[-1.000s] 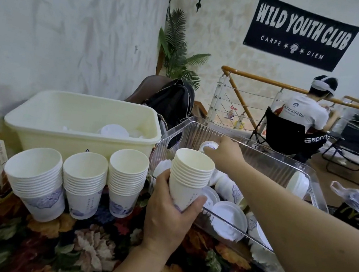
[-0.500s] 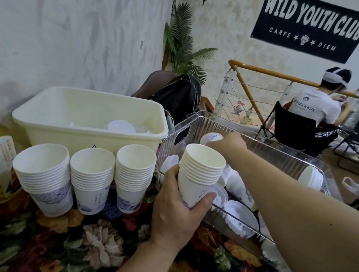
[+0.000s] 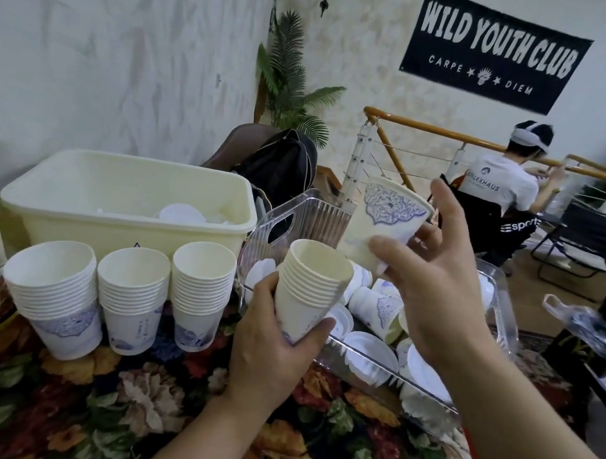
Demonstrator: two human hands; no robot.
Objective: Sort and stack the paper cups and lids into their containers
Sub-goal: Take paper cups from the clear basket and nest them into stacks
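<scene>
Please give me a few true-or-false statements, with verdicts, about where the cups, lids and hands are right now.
1. The left hand holds a stack of cups. True.
2. The right hand is empty. False: it holds a single cup with a blue pattern, tilted above the clear bin.
3. Three cup stacks stand on the floral tablecloth in front of the cream tub. True.
4. The clear bin holds only lids. False: loose cups lie among the lids.
5. The cream tub has a lid in it. True.
</scene>
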